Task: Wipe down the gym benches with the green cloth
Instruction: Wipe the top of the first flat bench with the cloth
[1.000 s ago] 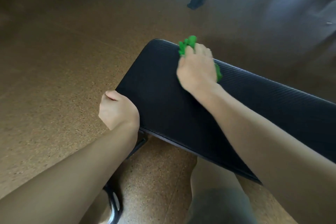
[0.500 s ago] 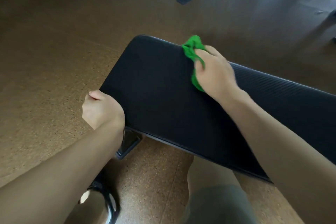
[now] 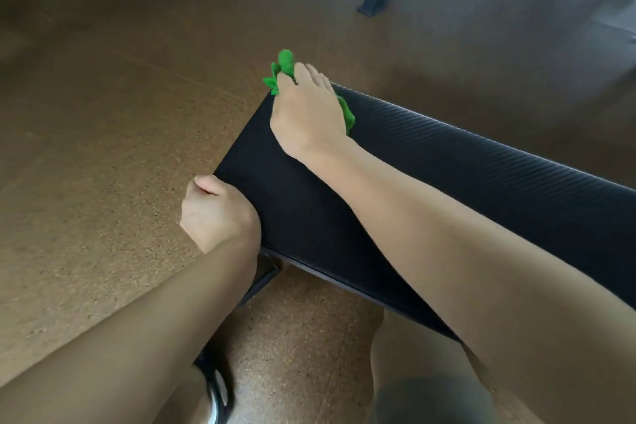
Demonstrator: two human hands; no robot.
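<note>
On the bench (image 3: 447,182), right hand (image 3: 306,113) fingers (image 3: 309,76) clutch the green cloth (image 3: 284,65).

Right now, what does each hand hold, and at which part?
The right hand presses the bunched green cloth onto the bench pad at its far corner. The left hand grips the pad's near corner.
</note>
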